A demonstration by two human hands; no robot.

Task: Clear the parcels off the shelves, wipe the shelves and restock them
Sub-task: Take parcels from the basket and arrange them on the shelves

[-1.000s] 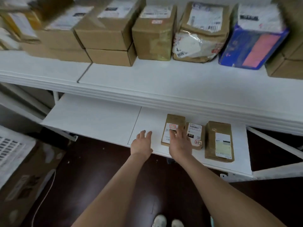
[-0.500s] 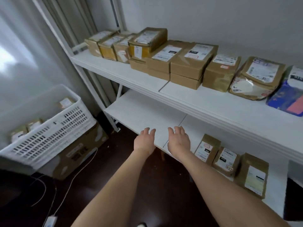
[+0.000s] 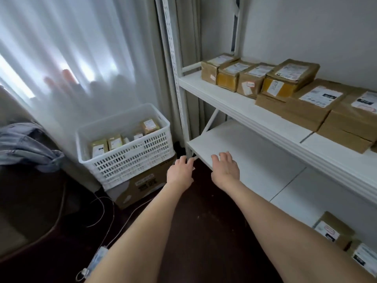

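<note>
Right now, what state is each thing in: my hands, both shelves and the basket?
left hand, open, holding nothing.
right hand, open, holding nothing.
upper shelf, stocked with brown parcels.
lower shelf, bare on the left, small parcels far right.
white basket, part-filled with packets, on a cardboard box.
</note>
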